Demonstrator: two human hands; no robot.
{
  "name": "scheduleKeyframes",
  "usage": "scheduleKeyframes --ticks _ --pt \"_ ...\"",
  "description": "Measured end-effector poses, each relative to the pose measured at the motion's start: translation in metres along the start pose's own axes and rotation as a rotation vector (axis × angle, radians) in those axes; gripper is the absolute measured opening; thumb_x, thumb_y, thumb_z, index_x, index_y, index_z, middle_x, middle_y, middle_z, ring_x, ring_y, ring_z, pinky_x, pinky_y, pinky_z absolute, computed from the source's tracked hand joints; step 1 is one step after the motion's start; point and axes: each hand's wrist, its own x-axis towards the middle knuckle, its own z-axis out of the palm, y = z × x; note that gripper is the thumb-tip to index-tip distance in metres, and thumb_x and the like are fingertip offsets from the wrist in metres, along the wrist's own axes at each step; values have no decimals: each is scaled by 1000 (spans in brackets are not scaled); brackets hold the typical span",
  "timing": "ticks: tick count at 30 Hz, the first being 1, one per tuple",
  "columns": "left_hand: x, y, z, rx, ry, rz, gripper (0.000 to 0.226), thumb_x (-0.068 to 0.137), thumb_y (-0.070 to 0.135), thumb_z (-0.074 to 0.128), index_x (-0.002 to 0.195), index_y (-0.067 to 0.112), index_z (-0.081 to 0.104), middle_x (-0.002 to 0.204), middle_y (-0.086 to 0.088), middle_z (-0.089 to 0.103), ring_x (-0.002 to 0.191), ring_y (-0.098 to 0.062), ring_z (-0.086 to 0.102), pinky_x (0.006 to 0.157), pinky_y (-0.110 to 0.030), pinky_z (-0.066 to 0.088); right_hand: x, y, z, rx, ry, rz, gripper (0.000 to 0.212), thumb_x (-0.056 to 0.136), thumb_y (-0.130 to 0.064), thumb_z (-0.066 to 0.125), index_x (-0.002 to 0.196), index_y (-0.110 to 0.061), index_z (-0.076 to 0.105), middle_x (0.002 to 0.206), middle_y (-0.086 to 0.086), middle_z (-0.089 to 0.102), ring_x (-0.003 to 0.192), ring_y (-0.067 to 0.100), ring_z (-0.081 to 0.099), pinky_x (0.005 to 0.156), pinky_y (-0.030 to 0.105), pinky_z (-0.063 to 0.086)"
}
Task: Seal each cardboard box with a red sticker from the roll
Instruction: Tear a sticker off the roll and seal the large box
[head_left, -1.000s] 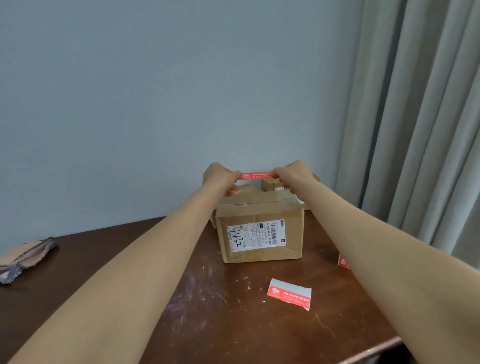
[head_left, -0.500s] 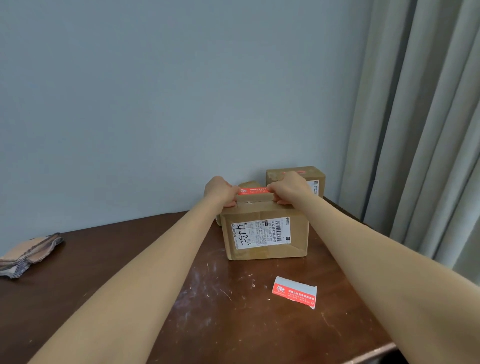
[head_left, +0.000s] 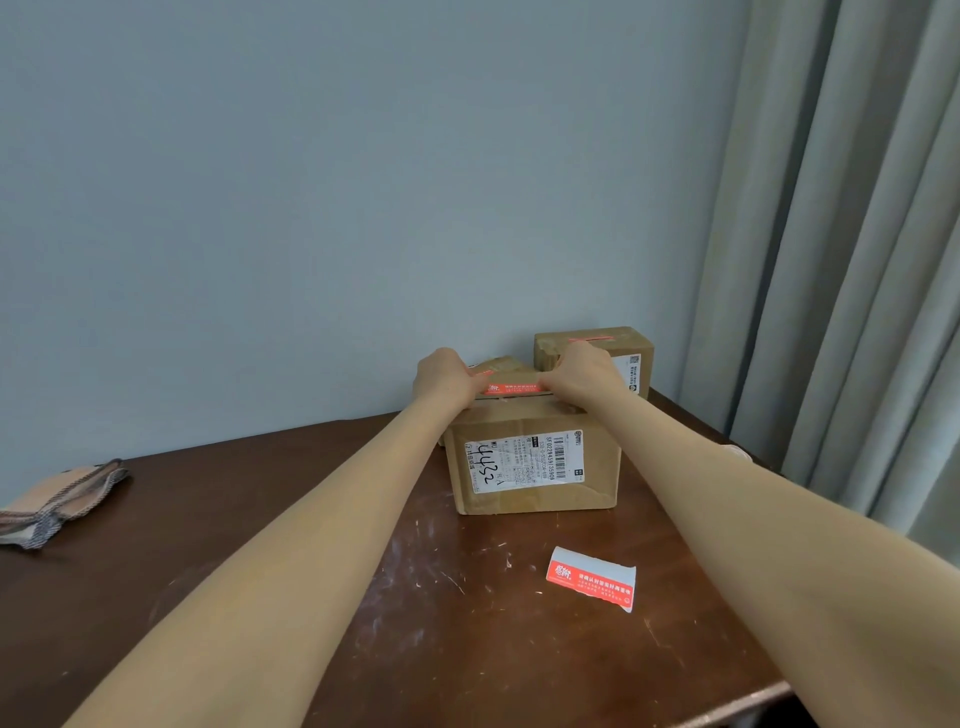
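Note:
A brown cardboard box with a white shipping label stands on the dark wooden table. A red sticker lies stretched across the box's top. My left hand pinches its left end and my right hand pinches its right end, both down at the box top. Behind on the right stands a second box with a red strip on its top. A third box is mostly hidden behind my hands.
A short piece of red-and-white sticker backing lies on the table in front of the box. A folded cloth sits at the far left. Grey curtains hang at the right, close to the table's edge.
Both hands have lowered the red sticker from above the box down onto its top. The second box behind has come into view.

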Motion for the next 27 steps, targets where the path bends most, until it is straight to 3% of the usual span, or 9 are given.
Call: scheduleKeyframes --ticks 4,8,17,24,27 --pt "2 0 3 78 3 9 25 81 23 69 98 4 69 93 -13 69 93 -27 66 79 -33 52 2 0 2 -25 -5 3 27 78 -11 58 59 -14 40 64 4 45 57 19 45 47 26 30" --pt "5 0 4 132 4 12 28 78 22 72 99 4 69 98 -12 68 97 -27 63 80 -33 50 2 -1 3 -51 -4 9 26 79 -13 59 61 -14 40 74 6 51 70 26 51 49 26 33" --pt "5 1 7 206 -4 23 15 79 17 67 89 5 65 94 -14 65 95 -28 62 68 -30 44 1 -2 5 -110 20 12 27 83 -11 56 63 -15 38 87 8 54 76 27 51 49 26 31" --pt "6 0 9 249 -6 57 10 82 15 65 85 6 61 95 -13 63 92 -26 62 61 -30 41 0 -5 7 -141 29 33 23 83 -12 56 67 -14 39 90 8 54 81 29 54 67 32 43" --pt "6 0 8 274 -13 59 22 84 17 65 72 8 49 89 -10 57 87 -25 59 51 -25 34 0 -7 6 -154 29 30 21 83 -10 55 69 -13 41 89 8 53 80 28 53 66 33 43"
